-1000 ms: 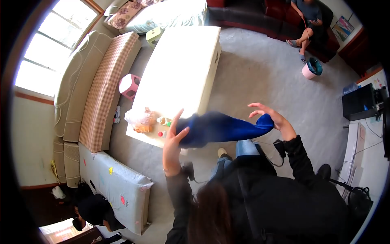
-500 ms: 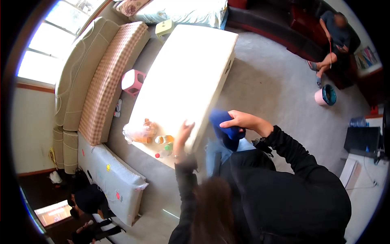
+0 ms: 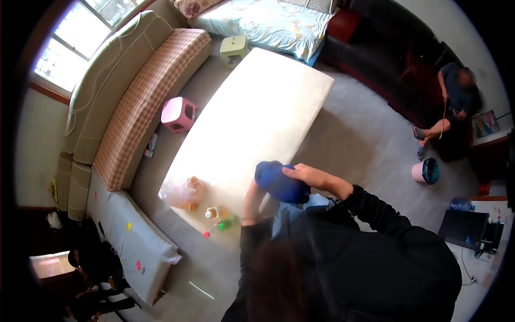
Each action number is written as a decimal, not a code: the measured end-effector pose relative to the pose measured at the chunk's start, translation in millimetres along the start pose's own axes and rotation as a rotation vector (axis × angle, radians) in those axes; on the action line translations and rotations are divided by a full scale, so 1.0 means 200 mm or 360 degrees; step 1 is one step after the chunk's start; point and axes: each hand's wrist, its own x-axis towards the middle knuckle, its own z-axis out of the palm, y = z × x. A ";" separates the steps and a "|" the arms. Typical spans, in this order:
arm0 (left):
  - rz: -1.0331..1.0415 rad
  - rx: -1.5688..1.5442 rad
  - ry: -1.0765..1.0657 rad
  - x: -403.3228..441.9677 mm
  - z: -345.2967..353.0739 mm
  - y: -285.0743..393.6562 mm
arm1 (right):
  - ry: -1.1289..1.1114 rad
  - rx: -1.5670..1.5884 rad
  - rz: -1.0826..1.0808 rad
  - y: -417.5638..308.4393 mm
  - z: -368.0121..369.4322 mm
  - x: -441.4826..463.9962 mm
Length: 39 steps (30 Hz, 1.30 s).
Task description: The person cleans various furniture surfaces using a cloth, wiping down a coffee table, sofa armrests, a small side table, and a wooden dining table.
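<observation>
A blue cloth point(image 3: 281, 182), bunched into a compact bundle, is held in front of my body near the long white table's point(image 3: 257, 107) right edge. My right hand point(image 3: 314, 177) grips it from the right, thumb on top. On the bundle's left side is my left hand point(image 3: 253, 197), its fingers hidden behind the cloth. Left of that hand, on the table's near end, are a clear plastic bag with orange-brown items point(image 3: 185, 193), a small bottle with an orange label point(image 3: 214, 212) and a bottle with a green label point(image 3: 225, 223).
A pink stool point(image 3: 178, 114) and a green stool point(image 3: 234, 49) stand beside the table. Checkered sofa on the left, wrapped mattress point(image 3: 131, 231) below it. A seated person point(image 3: 458, 99) is at the upper right near a pink bin point(image 3: 425, 172). People in dark clothes are at the lower left.
The stretched blue cloth has been gathered into a bundle. My left hand let go, was apart over the table, then came back to the cloth. The view has turned.
</observation>
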 end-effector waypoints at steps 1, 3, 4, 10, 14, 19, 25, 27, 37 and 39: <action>0.0067 0.0508 -0.0012 0.06 -0.22 -0.13 | 0.0020 -0.0009 -0.0009 -0.04 -0.04 0.02; -0.0230 -0.0275 -0.0513 0.08 -0.28 0.04 | 0.0129 -0.0067 -0.0168 -0.10 -0.14 0.04; -0.0231 -0.0283 -0.0516 0.08 -0.33 0.01 | 0.0133 -0.0069 -0.0161 -0.11 -0.15 0.05; -0.0659 -0.0089 0.0088 0.17 -0.26 0.00 | 0.0173 0.0095 -0.0021 -0.23 -0.24 0.14; -0.0630 0.1101 0.0164 0.25 -0.08 0.18 | 0.0287 -0.0007 -0.0245 -0.31 -0.23 0.20; -0.0047 0.1384 0.0978 0.14 -0.14 0.32 | 0.0460 -0.0172 -0.0273 -0.36 -0.47 0.27; -0.0220 0.1292 0.1119 0.04 -0.18 0.48 | 0.0624 -0.0640 -0.0658 -0.35 -0.62 0.36; -0.0032 0.0779 0.0938 0.04 -0.19 0.48 | 0.0570 -0.0483 -0.0614 -0.29 -0.68 0.41; 0.0101 0.0109 0.0767 0.17 -0.07 0.42 | 0.0484 0.0029 -0.0374 -0.41 -0.83 0.40; -0.0290 -0.0340 0.0755 0.23 0.06 0.49 | 0.0403 0.0063 -0.0405 -0.43 -0.85 0.39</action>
